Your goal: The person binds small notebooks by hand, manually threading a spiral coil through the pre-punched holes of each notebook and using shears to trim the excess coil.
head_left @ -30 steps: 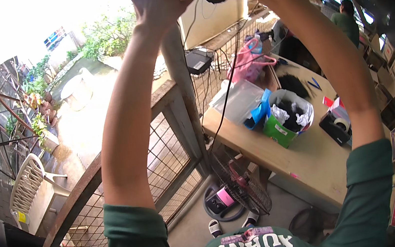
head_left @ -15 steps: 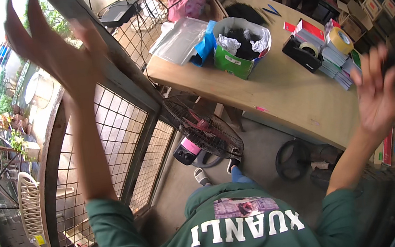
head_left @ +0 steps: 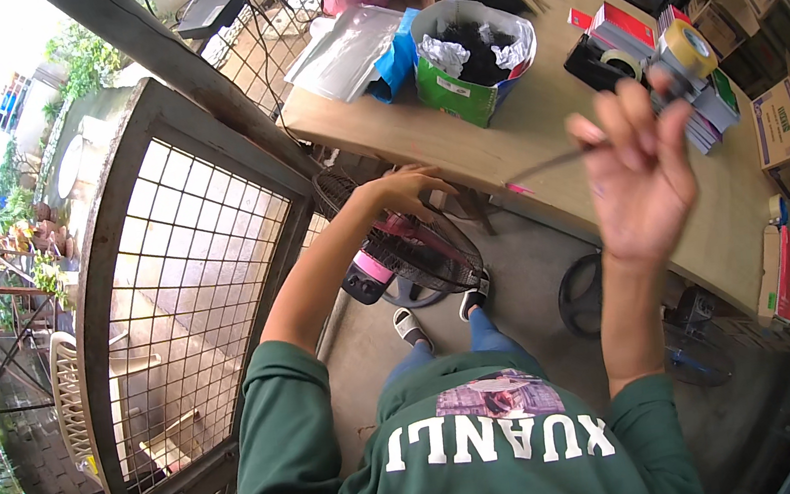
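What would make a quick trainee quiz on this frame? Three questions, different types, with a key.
1. Multiple choice. Of these, which is the left hand nearest to?
A) the tape roll
B) the fan
C) the cardboard box

2. True or false. The green container stands on the floor.

3. Open. Can you tell for sure what the right hand holds?

Key:
1. B.
2. False; it stands on the wooden table.
3. No; a thin dark strand shows beside that hand, but blur hides what it is and how it is held.
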{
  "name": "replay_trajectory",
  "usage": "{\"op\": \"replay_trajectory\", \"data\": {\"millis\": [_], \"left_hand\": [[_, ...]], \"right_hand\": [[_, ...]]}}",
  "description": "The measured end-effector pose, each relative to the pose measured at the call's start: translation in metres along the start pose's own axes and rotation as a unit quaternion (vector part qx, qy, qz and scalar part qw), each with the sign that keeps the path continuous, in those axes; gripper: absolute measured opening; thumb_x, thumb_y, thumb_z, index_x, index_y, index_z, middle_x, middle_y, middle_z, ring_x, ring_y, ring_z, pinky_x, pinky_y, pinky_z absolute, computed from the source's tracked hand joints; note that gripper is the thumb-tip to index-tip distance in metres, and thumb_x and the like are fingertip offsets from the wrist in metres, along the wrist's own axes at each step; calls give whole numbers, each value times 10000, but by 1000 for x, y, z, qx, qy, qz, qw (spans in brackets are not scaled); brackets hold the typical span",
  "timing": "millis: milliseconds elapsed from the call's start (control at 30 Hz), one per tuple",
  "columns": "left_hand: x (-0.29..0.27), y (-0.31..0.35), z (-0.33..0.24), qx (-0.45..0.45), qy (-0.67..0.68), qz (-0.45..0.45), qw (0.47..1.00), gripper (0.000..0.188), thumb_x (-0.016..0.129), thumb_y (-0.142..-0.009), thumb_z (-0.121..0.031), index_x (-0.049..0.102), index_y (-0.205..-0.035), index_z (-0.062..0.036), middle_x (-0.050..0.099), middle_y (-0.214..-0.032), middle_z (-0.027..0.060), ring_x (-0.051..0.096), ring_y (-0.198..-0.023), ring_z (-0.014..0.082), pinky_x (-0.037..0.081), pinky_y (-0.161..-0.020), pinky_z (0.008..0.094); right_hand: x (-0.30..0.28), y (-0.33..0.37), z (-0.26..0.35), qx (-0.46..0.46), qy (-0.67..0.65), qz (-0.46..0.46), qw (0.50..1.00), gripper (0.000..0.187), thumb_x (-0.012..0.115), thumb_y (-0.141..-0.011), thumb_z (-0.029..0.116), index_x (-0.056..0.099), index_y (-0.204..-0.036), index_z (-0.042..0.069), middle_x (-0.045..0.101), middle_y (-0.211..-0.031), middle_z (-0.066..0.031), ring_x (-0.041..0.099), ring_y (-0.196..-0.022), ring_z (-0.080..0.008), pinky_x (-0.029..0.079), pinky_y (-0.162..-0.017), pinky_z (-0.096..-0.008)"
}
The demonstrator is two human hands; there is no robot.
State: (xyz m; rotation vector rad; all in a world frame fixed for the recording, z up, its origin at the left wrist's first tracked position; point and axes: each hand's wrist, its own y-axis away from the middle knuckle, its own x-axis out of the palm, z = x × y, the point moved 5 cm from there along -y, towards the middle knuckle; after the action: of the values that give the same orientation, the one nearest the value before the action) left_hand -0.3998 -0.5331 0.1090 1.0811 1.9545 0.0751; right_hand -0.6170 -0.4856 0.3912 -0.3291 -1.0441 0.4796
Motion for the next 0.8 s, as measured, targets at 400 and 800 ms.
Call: {"op": "replay_trajectory", "data": {"millis": [400, 800], "left_hand": [[19, -24, 9, 33, 437, 102, 893, 385, 540, -1012, -176, 499, -1381, -74, 708, -1082, 75, 697, -961, 208, 583, -812, 306], [-46, 218, 145, -260, 82, -623, 733, 187, 518, -991, -121, 668, -1095, -83, 737, -1001, 125, 710, -942, 291, 530, -803, 374]], "right_hand": [[87, -82, -92, 44, -108, 144, 983, 213, 576, -1029, 214, 553, -1217, 116, 551, -866, 11, 463, -739, -75, 400, -702, -243], [1, 43, -55, 83, 282, 58, 954, 195, 627, -978, 180, 576, -1093, 32, 624, -1003, -111, 583, -895, -170, 458, -796, -285]]}}
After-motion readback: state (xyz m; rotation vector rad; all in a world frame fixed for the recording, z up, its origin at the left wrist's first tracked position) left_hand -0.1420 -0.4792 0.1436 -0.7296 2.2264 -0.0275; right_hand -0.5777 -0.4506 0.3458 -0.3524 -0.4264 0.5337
